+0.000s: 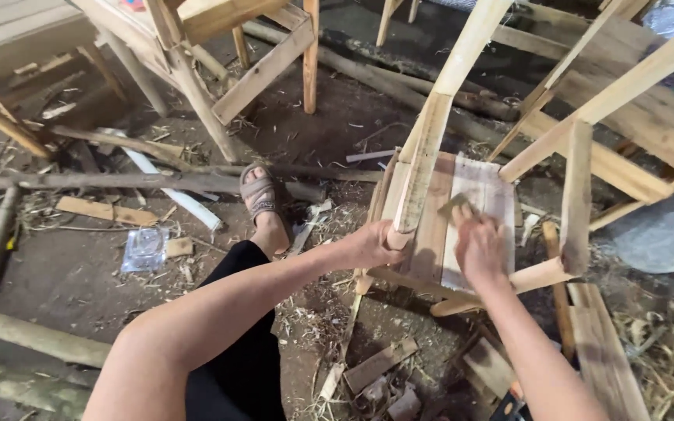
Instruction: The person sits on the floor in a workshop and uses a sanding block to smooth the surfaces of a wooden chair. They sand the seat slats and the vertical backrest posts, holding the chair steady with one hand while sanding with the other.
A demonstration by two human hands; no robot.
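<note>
Both hands on stool (462, 210) — left (376, 243) gripping, right (477, 249) pressing

Rough, matt bare-wood stool (431, 234)

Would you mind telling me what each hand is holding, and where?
The left hand grips an upturned wooden stool by one leg's base; the right hand presses a small sanding pad against the seat's underside.

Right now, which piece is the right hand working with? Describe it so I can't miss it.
Find the upturned wooden stool at centre. On its pale seat board, the right hand presses a small flat sanding pad. It is darker, olive-grey, and far smaller than the wood around it.
</note>
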